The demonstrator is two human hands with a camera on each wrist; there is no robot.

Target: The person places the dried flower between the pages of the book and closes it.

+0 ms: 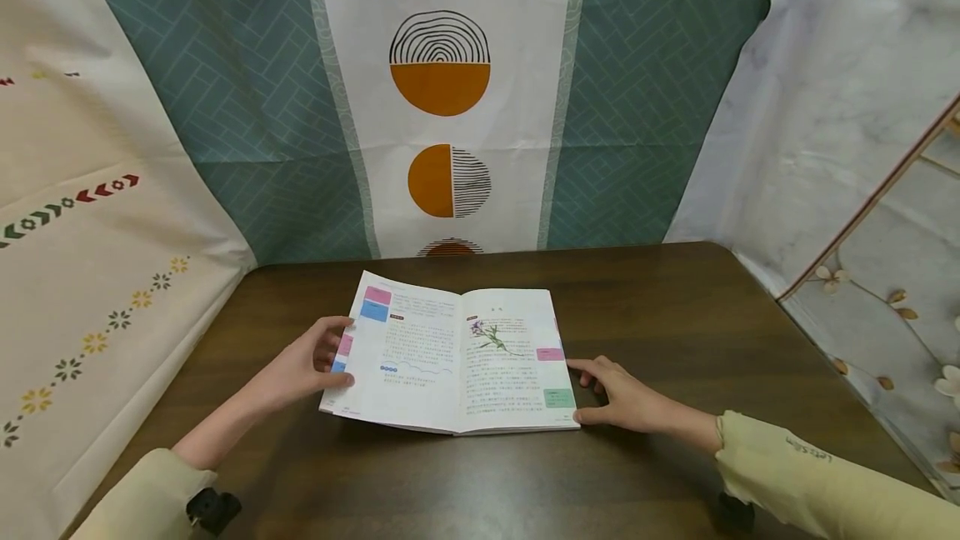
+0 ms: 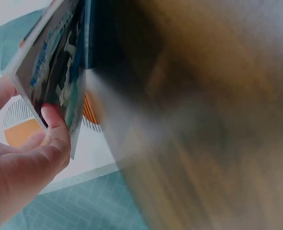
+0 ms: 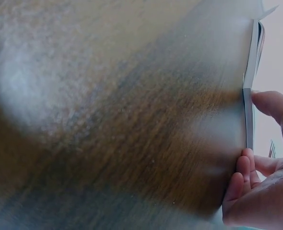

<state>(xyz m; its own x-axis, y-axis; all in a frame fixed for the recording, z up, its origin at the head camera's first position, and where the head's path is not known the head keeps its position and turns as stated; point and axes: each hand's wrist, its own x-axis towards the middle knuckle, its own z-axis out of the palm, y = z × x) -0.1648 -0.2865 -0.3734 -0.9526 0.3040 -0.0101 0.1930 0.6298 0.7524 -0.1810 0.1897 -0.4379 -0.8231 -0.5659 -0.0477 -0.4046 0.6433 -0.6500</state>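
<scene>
An open book with printed text lies on the dark wooden table, its left half lifted and tilted. Pink and blue blocks mark the left page, and a purple flower drawing is on the right page. My left hand grips the book's left edge, thumb over the page and fingers behind. In the left wrist view, a dark picture cover shows on the underside beside my fingers. My right hand lies at the right edge, thumb near the lower corner, fingertips touching the side. The right wrist view shows the book's edge side-on.
The brown table stretches around the book on all sides. Behind it hangs a patterned cloth in teal and white. A cream cloth borders the left side, and a floral sheet the right.
</scene>
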